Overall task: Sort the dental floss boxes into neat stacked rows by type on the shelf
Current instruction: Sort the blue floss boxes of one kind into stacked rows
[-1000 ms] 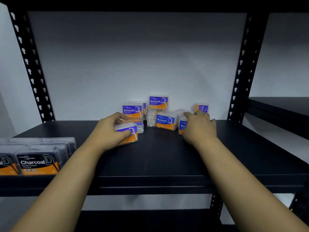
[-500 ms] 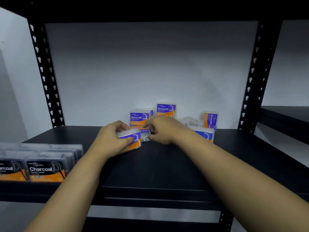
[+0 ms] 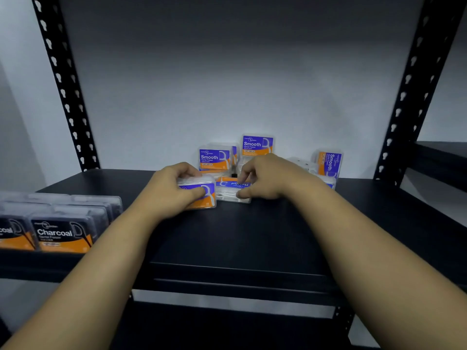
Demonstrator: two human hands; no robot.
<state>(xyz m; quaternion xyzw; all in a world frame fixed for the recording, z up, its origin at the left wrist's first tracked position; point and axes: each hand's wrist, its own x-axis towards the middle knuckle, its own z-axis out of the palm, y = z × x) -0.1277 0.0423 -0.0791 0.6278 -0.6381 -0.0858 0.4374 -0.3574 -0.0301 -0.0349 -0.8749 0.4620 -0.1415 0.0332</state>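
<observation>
two hands on floss boxes, mid-shelf

charcoal boxes point(image 3: 62, 232) sit in rows at the shelf's point(image 3: 252, 236) left edge. the left hand point(image 3: 171, 190) grips a blue-and-orange box point(image 3: 202, 194); beside it the right hand point(image 3: 262, 176), which has come across from the right since a second ago, pinches a clear round box point(image 3: 233, 190) showing white flossers. smooth boxes point(image 3: 256, 145) stand behind.

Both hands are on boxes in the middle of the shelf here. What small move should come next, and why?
Probably turn the Round box upright. The right hand pinches it lying flat with its label upside down, while the left hand holds a purple and orange box beside it. The Smooth boxes behind are loosely jumbled; the Charcoal boxes already form rows.
</observation>
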